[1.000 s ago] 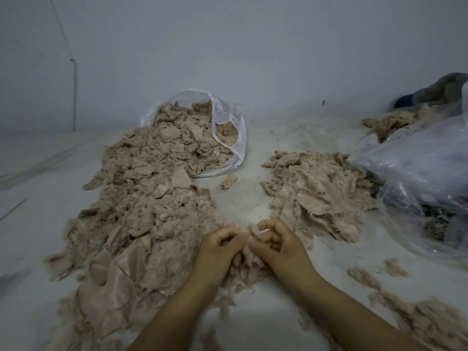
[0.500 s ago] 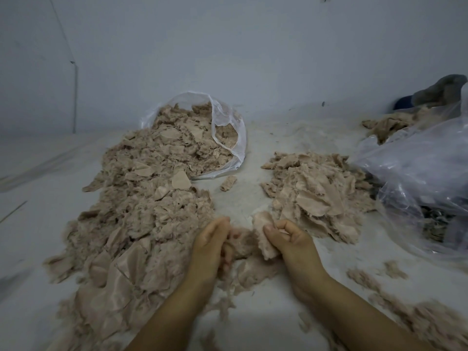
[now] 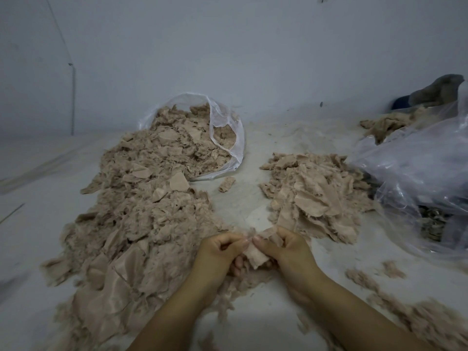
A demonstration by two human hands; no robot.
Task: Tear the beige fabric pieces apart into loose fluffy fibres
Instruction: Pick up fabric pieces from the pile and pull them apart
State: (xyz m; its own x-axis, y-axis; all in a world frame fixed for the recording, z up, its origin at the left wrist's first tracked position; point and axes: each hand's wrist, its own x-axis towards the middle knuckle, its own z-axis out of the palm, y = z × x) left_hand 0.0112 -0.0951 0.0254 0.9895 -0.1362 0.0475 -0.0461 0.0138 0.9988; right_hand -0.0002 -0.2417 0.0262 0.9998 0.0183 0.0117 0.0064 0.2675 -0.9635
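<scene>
A small beige fabric piece (image 3: 255,255) is held between both hands low in the middle of the view. My left hand (image 3: 217,253) pinches its left edge and my right hand (image 3: 285,248) grips its right side, thumbs nearly touching. To the left spreads a large heap of torn beige fabric and fluff (image 3: 141,214). A smaller pile of flatter beige pieces (image 3: 314,193) lies just beyond my right hand.
A clear plastic bag (image 3: 228,138) lies open at the back, spilling fabric into the left heap. A big crumpled plastic bag (image 3: 417,178) sits on the right. Loose fluff (image 3: 430,323) trails at lower right. A stray scrap (image 3: 226,184) lies between the piles.
My hands had drawn apart over the fluff while the right held a fresh piece; now they have come together again, both holding that one piece.
</scene>
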